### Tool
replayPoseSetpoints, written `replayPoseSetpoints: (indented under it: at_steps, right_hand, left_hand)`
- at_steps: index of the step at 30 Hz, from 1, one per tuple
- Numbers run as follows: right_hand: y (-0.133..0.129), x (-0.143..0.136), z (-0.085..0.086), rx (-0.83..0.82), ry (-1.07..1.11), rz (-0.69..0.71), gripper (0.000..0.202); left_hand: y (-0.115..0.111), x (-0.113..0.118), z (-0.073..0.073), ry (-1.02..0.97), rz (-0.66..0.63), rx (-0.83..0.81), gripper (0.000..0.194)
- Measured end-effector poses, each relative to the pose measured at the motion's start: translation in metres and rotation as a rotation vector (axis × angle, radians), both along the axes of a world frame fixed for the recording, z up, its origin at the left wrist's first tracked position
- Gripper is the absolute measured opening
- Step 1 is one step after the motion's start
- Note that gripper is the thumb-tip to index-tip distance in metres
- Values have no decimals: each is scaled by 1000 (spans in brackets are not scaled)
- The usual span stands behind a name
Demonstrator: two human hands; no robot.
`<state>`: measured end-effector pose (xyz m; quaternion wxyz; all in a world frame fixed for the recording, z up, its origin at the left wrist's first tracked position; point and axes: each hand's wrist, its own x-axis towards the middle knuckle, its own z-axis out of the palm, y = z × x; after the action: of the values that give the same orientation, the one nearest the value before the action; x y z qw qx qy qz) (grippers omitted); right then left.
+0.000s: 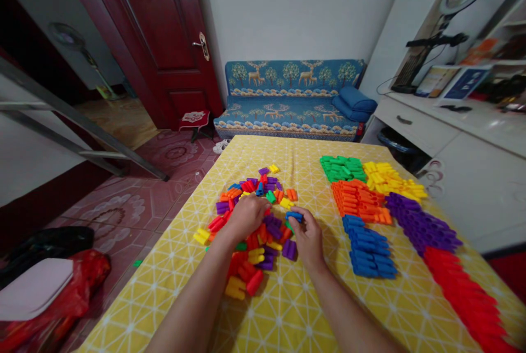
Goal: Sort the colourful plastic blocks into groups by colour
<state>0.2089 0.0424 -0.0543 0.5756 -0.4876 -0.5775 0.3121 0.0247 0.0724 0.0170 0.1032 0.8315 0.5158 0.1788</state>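
Note:
A loose heap of mixed plastic building blocks [273, 227] lies on the table in front of me, in red, orange, yellow, green, blue and purple. My left hand [249, 216] reaches over the middle of this heap, its fingers curled down; what they grip, if anything, is hidden. At the heap's right edge, my right hand [309, 237] pinches a blue building block [294, 215] between thumb and fingers. Under that block, a bit of a green block shows. Nearest to the right hand on its other side is a sorted stack of blue blocks [370, 248].
Further sorted groups stand on the right: green blocks [342, 168], yellow blocks [392, 180], orange blocks [359, 201], purple blocks [421, 222] and red blocks [468, 292]. A yellow patterned cloth [164, 292] covers the table. Beyond are a blue sofa [283, 109] and a white cabinet [485, 172].

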Motion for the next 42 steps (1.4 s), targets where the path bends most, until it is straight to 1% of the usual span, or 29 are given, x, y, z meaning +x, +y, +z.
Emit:
replayPoseSetpoints:
  at_steps: [2, 3, 5, 7, 8, 11, 13, 16, 18, 19, 20, 21, 23, 24, 25, 27, 29, 33, 36, 39, 42]
  right_hand:
    - [1, -1, 1, 46, -108, 62, 29]
    - [1, -2, 1, 80, -158, 80, 31]
    - [2, -3, 2, 135, -211, 74, 31]
    - [3, -3, 2, 146, -222, 42, 28]
    - [3, -3, 2, 140, -224, 28, 28]
    - [3, -2, 1, 122, -236, 20, 27]
    - [4, -2, 0, 117, -243, 26, 28]
    - [4, -2, 0, 104, -238, 23, 29]
    - [3, -3, 0, 89, -211, 23, 30]
    - [2, -3, -1, 82, -188, 29, 32]
    - [1, -4, 0, 76, -160, 40, 36]
    - [0, -4, 0, 72, -132, 58, 40]
    - [-2, -4, 1, 65, -92, 96, 47]
    - [-4, -4, 2, 62, -85, 111, 49]
    - [-4, -4, 3, 61, -84, 123, 48]
    - [-5, -3, 6, 67, -87, 131, 41]
    - [-4, -3, 8, 84, -84, 134, 34]
    - [-2, -1, 11, 81, -62, 126, 32]
    - [-3, -1, 11, 61, -42, 119, 29]
    - [-5, -1, 11, 38, -11, 129, 30]
    - [-6, -1, 10, -3, 15, 129, 31]
  left_hand:
    - [9, -11, 2, -38, 1, 46, 24]
    - [15, -15, 2, -55, 29, 68, 25]
    - [30, -21, 1, -63, 135, 81, 35]
    - [46, -24, -3, -36, 261, 16, 44]
    - [53, -25, -5, -28, 297, -32, 49]
    - [67, -25, -11, -41, 348, -80, 53]
    - [70, -25, -13, -76, 369, -80, 49]
    - [67, -24, -11, -165, 369, -97, 39]
    - [59, -21, -9, -231, 342, -127, 34]
    - [53, -19, -7, -300, 313, -171, 33]
    - [47, -16, -6, -391, 272, -235, 32]
    - [40, -13, -5, -538, 212, -338, 33]
    - [25, -5, -5, -833, 89, -563, 45]
    - [18, -1, -5, -936, 50, -656, 51]
    - [11, 2, -6, -1007, 27, -717, 55]
    - [2, 9, -10, -1089, 5, -767, 55]
    - [-4, 14, -15, -1131, -9, -759, 50]
    - [-7, 21, -27, -1172, -42, -697, 43]
    - [-8, 24, -32, -1172, -16, -556, 36]
    - [-9, 25, -34, -1080, 44, -358, 26]
    - [-11, 25, -35, -1000, 48, -277, 18]
